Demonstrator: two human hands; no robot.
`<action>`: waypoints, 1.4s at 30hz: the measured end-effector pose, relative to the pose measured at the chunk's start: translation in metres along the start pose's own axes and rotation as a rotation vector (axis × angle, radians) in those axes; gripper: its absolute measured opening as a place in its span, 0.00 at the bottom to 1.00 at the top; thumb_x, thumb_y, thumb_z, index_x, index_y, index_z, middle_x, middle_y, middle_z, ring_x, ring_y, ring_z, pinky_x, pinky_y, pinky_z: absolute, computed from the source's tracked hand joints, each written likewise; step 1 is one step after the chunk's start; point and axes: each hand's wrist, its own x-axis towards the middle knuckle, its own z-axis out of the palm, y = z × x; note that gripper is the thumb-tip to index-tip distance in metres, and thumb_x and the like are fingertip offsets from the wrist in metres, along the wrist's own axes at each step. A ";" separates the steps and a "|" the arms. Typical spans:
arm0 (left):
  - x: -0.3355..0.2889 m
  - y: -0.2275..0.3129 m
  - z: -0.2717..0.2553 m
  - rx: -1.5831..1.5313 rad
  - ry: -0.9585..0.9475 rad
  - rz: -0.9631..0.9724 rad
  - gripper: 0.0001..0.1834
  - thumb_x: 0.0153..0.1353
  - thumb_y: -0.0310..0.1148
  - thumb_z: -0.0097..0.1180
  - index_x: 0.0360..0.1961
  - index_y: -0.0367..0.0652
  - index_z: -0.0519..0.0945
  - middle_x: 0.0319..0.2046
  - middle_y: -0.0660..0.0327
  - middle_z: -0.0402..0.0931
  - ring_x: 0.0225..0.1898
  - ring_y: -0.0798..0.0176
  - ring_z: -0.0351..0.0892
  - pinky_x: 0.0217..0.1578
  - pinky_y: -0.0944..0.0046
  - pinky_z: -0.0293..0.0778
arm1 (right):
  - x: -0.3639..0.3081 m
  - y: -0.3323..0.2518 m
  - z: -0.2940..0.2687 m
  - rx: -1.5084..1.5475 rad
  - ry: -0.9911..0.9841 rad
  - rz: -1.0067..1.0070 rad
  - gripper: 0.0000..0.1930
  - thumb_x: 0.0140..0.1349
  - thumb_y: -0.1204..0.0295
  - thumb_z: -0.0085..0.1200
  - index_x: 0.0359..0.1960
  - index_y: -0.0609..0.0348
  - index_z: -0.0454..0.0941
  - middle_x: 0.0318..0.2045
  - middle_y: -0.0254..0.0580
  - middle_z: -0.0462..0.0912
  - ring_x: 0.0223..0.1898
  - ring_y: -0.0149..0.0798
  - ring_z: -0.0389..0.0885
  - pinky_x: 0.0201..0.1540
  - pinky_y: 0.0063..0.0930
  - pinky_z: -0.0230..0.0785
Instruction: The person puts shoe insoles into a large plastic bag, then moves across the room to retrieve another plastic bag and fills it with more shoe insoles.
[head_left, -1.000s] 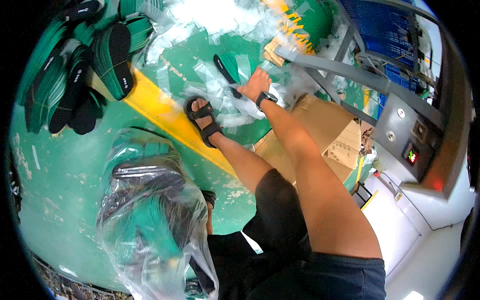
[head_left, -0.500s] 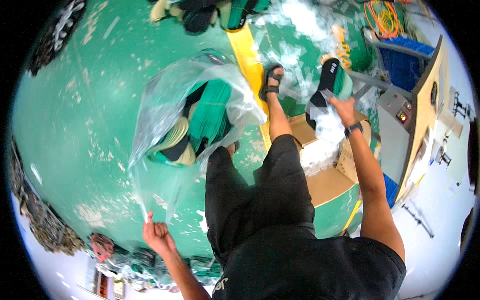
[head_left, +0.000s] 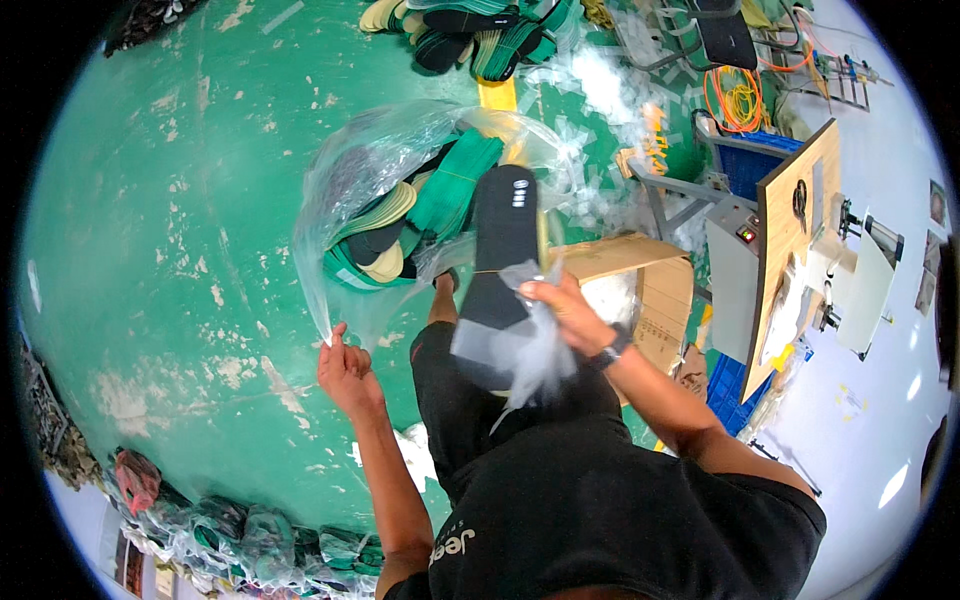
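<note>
My left hand pinches the rim of a large clear plastic bag and holds it stretched toward me. Inside the bag lie bundles of insoles, some showing green edges, others cream and black. In my right hand is a bundle of black insoles with a thin band around its middle. It hangs in front of my legs, just right of the bag's opening. Crumpled translucent plastic scraps are caught at the same hand and cover the bundle's near end.
An open cardboard box stands right of my legs. Beyond it is a wooden-topped bench with scissors. Loose insole bundles lie at the far side, near scattered plastic scraps. Filled plastic bags line the lower left.
My right hand has brought the insole bundle left from above the cardboard box toward the bag, with plastic scraps trailing. My left hand still grips the bag rim, now higher in the view.
</note>
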 end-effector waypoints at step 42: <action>-0.002 -0.020 0.009 0.332 0.098 0.011 0.13 0.66 0.30 0.41 0.41 0.28 0.71 0.10 0.73 0.47 0.11 0.78 0.43 0.13 0.74 0.43 | 0.259 0.246 0.022 -0.995 0.324 -0.167 0.28 0.50 0.68 0.53 0.50 0.73 0.61 0.43 0.61 0.71 0.43 0.54 0.74 0.40 0.44 0.69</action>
